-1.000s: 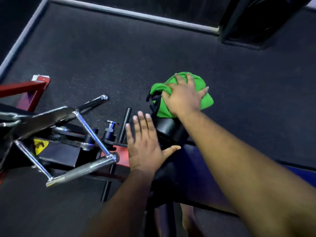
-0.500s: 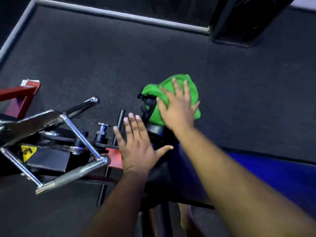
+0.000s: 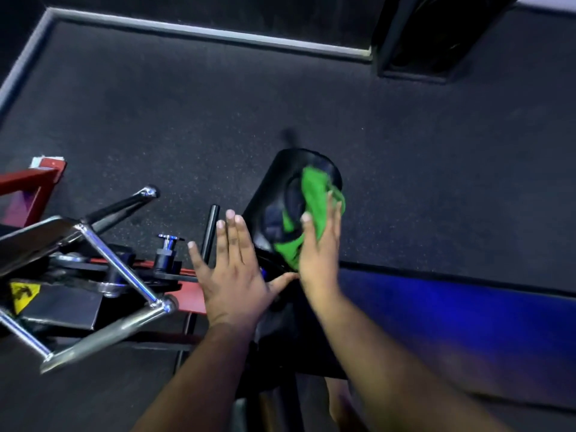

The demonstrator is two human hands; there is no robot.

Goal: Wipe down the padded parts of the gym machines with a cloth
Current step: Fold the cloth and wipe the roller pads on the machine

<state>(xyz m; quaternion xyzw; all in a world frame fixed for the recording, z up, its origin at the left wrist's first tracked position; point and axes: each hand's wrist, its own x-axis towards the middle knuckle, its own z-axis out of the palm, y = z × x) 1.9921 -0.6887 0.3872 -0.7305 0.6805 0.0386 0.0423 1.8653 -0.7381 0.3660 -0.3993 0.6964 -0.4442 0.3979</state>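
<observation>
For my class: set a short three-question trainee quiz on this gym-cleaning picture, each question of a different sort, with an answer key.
1. True or false: the right hand presses the crumpled green cloth against the black padded roller with straight fingers.
2. Multiple choice: the left hand is (A) gripping the chrome metal handle frame, (B) spread open beside the roller, holding nothing, (C) holding a spray bottle.
3. Fill in: the small triangular warning sticker on the machine's black metal housing, at the left edge, is coloured ____.

Key: 1 true; 2 B; 3 yellow.
</observation>
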